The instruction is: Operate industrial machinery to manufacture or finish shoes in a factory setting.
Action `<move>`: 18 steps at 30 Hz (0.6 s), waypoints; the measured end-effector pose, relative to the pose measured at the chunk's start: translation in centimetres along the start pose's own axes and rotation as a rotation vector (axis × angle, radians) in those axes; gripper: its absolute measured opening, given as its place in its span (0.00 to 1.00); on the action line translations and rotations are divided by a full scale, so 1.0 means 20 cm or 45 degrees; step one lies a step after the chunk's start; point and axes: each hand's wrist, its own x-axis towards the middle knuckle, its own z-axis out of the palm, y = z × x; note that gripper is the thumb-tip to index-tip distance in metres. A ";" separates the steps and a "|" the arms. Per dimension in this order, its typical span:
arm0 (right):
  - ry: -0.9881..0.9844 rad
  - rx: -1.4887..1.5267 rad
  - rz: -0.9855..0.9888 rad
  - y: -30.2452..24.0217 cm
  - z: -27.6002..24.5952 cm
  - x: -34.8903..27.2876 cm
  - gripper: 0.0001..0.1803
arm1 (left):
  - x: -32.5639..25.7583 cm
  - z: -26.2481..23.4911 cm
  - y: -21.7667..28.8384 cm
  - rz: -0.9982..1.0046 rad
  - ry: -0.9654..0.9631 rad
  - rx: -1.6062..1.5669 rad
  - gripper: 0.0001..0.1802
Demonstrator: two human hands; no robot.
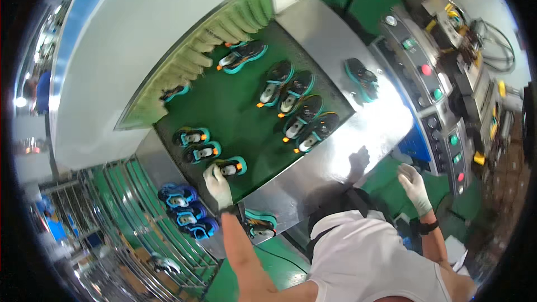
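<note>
Lying on a green belt (pixel 240 113): black shoes with teal soles and orange tabs, most showing pale grey insides. Left group, three shoes in a close row; the nearest shoe (pixel 232 166) sits by the belt's near left edge, under the person's left hand (pixel 218 186), which wears a white glove. Left fingers (pixel 211 173) bent, meeting that shoe at the end away from its orange tab; blur and small scale leave it unclear whether they grip it or merely touch. Right hand (pixel 414 188), likewise gloved in white, with a dark band at the wrist: fingers loosely curled and parted, holding nothing visible, raised near the control panel (pixel 442 98) with its red and green buttons. Right group (pixel 296 109), four shoes side by side, slanted, toward the belt's right edge. Upper belt, one shoe (pixel 241 57) beside a pale green strip curtain (pixel 224 28); another shoe (pixel 176 93) partly under the strips. Metal table (pixel 313 182) bordering the belt: one dark teal-edged shoe (pixel 362 80) on its right-hand part, beside a bright glare. Left of the belt, three blue shoes (pixel 188 211) in a row, next to a rail rack (pixel 126 201). Near edge, just right of the left forearm, further teal-and-black footwear (pixel 260 223). Behind the curtain, a white machine housing (pixel 145 39) with a blue band.
</note>
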 end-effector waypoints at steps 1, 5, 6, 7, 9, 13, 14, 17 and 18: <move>-0.002 -0.006 0.012 -0.03 0.04 -0.05 0.31 | -0.06 -0.03 0.12 0.057 0.008 -0.128 0.13; -0.359 -0.007 -0.080 -0.48 0.30 -0.15 0.32 | -0.32 -0.13 0.84 0.359 -0.234 -0.337 0.10; -0.371 0.027 -0.207 -0.44 0.34 -0.15 0.34 | -0.39 -0.09 1.02 0.469 -0.354 -0.309 0.11; -0.422 -0.216 -0.331 -0.49 0.36 -0.15 0.38 | -0.44 -0.03 1.19 0.577 -0.453 -0.259 0.12; -0.396 -0.298 -0.450 -0.52 0.36 -0.13 0.44 | -0.58 0.11 1.59 0.800 -0.694 -0.366 0.12; 0.279 -0.371 -0.549 -0.45 0.05 -0.11 0.40 | -0.93 0.43 2.28 1.416 -1.003 -0.542 0.13; 0.331 -0.257 -0.512 -0.49 -0.11 -0.18 0.39 | -1.00 0.46 2.45 1.500 -1.079 -0.525 0.14; 0.514 0.177 -0.317 -0.32 -0.54 -0.25 0.33 | -1.26 0.52 2.93 1.749 -1.352 -0.746 0.20; 0.459 0.422 -0.262 -0.23 -0.69 -0.26 0.30 | -1.33 0.54 3.07 1.816 -1.318 -0.815 0.22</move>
